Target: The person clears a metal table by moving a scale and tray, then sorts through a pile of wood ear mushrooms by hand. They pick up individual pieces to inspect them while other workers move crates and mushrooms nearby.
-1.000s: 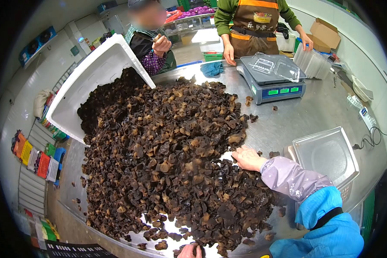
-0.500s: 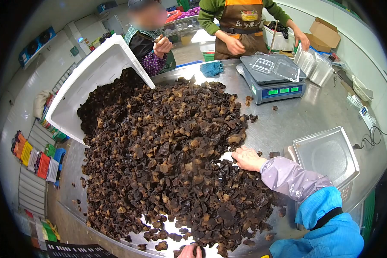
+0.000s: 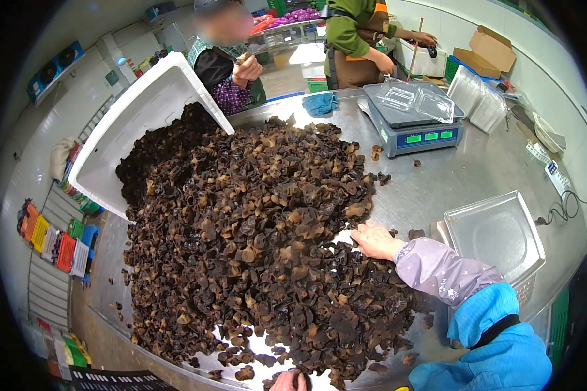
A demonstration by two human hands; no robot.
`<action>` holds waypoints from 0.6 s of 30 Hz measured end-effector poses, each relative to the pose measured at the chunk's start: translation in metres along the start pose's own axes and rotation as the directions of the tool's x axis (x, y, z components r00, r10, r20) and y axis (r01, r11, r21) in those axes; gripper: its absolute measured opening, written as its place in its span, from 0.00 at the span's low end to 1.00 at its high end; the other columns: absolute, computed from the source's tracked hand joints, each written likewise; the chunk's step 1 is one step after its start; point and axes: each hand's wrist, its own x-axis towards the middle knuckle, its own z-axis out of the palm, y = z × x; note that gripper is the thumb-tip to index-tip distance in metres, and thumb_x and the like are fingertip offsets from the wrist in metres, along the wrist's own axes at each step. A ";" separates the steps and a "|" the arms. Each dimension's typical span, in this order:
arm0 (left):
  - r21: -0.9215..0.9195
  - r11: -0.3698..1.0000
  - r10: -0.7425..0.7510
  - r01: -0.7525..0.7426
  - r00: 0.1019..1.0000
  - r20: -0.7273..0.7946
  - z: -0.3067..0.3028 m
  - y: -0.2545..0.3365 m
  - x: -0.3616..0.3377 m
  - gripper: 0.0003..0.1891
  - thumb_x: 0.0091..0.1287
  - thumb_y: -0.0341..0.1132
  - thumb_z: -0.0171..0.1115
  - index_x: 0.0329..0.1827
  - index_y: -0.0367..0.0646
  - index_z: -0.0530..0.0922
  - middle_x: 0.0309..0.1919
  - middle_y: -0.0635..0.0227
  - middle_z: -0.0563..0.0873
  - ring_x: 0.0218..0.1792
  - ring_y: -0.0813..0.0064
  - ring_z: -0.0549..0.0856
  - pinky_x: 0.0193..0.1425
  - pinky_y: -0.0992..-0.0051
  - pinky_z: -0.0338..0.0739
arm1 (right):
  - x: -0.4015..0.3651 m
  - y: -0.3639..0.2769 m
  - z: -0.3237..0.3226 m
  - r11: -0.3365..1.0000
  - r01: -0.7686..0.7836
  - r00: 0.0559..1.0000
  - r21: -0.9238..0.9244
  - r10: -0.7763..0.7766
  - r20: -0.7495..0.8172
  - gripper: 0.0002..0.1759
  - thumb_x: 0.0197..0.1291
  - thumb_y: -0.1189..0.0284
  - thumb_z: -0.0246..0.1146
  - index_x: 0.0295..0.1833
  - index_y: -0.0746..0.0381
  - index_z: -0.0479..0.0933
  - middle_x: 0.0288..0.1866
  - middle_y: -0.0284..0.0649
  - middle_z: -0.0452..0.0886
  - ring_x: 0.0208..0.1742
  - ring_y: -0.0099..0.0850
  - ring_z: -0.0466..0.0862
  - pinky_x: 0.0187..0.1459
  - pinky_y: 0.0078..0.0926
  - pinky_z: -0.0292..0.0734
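On the counter [image 3: 424, 190], the dark fungus heap [image 3: 254, 218] is being touched by the right hand [image 3: 374, 240], light pressure being advised; whether it or the cropped left hand [image 3: 285, 382] is gripping cannot be told.

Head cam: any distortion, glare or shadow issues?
Head view: fisheye, black corners, edge of the table bowed. Head view: glare whites out patches of it by the dark pile. Head view: pile inside the white box sinks into shadow.
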 end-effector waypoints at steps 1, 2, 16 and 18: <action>0.003 1.000 -0.004 0.004 1.000 0.007 0.000 0.000 0.000 0.07 0.61 0.34 0.62 0.38 0.41 0.81 0.31 0.58 0.83 0.32 0.59 0.83 0.36 0.67 0.78 | 0.000 0.000 0.000 1.000 -0.003 1.000 -0.005 0.003 0.003 0.16 0.50 0.74 0.57 0.47 0.61 0.75 0.44 0.46 0.76 0.50 0.44 0.76 0.46 0.44 0.74; 0.003 1.000 -0.004 0.004 1.000 0.007 0.000 0.000 0.000 0.07 0.61 0.34 0.62 0.38 0.41 0.81 0.31 0.58 0.83 0.32 0.59 0.83 0.36 0.67 0.78 | 0.000 0.000 0.000 1.000 -0.005 1.000 -0.010 0.005 0.005 0.16 0.50 0.74 0.58 0.47 0.61 0.75 0.44 0.46 0.76 0.50 0.44 0.76 0.46 0.44 0.74; -0.029 1.000 0.001 -0.001 1.000 0.003 0.000 0.000 0.000 0.08 0.61 0.34 0.61 0.40 0.42 0.80 0.32 0.58 0.83 0.33 0.58 0.82 0.37 0.67 0.78 | 0.000 -0.001 0.001 1.000 -0.002 1.000 -0.012 0.002 -0.007 0.16 0.50 0.74 0.59 0.47 0.61 0.74 0.43 0.46 0.76 0.50 0.44 0.75 0.46 0.44 0.74; -0.029 1.000 0.000 0.000 1.000 0.006 0.000 -0.002 -0.001 0.08 0.61 0.34 0.61 0.40 0.42 0.80 0.32 0.57 0.83 0.33 0.58 0.82 0.37 0.66 0.78 | 0.000 0.000 0.002 1.000 -0.003 1.000 -0.012 0.003 -0.008 0.16 0.50 0.74 0.59 0.47 0.61 0.74 0.43 0.46 0.76 0.50 0.44 0.75 0.46 0.44 0.74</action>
